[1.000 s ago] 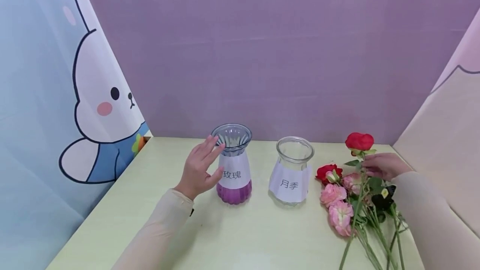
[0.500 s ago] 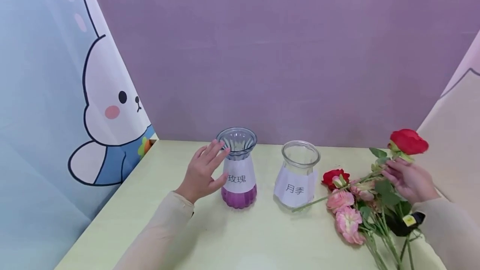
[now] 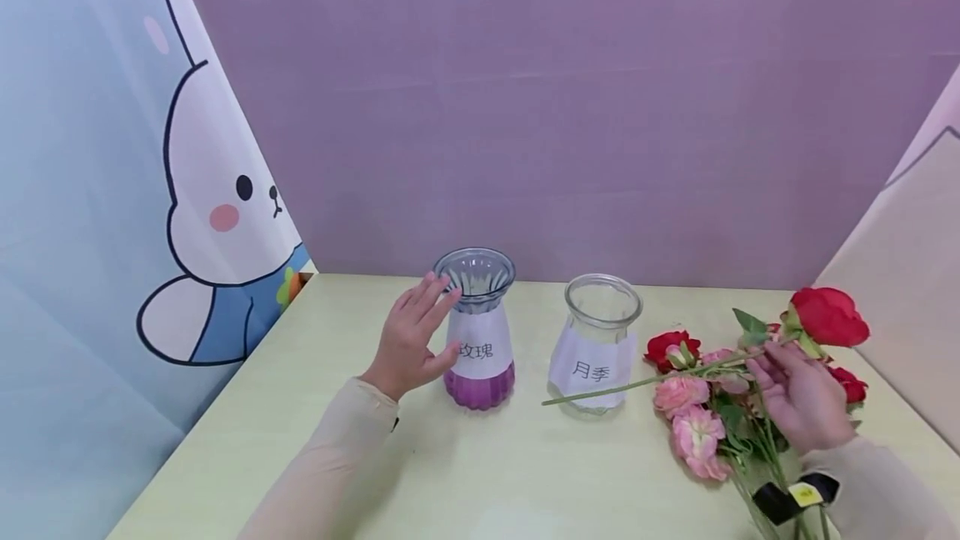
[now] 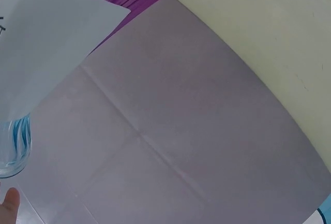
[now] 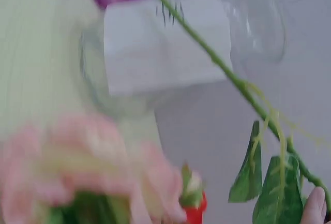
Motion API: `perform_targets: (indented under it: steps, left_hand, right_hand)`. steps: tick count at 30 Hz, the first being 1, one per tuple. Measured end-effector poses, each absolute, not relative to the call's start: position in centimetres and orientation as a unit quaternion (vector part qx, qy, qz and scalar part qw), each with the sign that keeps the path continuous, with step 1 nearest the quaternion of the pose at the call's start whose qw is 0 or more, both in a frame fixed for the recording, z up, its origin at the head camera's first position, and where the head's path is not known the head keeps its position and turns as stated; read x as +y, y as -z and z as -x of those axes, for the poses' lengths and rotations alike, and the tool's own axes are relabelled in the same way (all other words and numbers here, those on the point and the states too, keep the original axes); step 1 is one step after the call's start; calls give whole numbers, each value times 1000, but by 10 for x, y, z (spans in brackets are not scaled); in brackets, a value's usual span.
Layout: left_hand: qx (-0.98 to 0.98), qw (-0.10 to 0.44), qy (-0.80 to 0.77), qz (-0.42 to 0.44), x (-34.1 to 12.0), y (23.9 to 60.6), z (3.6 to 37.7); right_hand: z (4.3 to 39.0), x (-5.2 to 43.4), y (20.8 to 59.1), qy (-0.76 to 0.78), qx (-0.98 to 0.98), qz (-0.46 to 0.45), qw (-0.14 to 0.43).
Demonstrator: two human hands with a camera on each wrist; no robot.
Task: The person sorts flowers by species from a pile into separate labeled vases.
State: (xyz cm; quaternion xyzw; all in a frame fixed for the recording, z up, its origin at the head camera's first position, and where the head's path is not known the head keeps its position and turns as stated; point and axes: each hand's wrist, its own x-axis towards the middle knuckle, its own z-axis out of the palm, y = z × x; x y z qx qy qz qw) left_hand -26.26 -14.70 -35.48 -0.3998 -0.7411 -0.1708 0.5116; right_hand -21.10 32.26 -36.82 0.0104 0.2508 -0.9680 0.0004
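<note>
My right hand (image 3: 806, 394) pinches a red rose (image 3: 830, 317) by its green stem, just below the bloom. The stem slants left and crosses in front of the clear glass vase (image 3: 603, 302), which wears a paper label reading 月季. In the right wrist view, a fingertip (image 5: 314, 207) presses the stem (image 5: 207, 50) near its leaves. My left hand (image 3: 411, 336) is held with straight fingers at the left side of a glass vase (image 3: 480, 390), purple at the bottom and labelled 玫瑰. Its fingertips overlap the rim there.
Beneath the right hand, a heap of pink flowers (image 3: 697, 440) and red flowers (image 3: 671, 351) lies on the pale yellow table (image 3: 525, 473), stems toward the front. A purple cloth (image 3: 525, 107) hangs behind, and a cartoon-printed cloth (image 3: 202, 190) stands at left.
The right hand has moved right with the rose and then slightly lower. Its stem has swung from pointing frontward to pointing left across the clear vase. The left hand keeps its place at the purple-bottomed vase.
</note>
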Motion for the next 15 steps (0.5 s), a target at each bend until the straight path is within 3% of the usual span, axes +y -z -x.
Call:
perform_targets:
  steps: [15]
  left_hand:
    - [-724, 537, 181, 393, -147, 357, 264]
  right_hand:
    - [194, 281, 355, 979, 191, -38, -55]
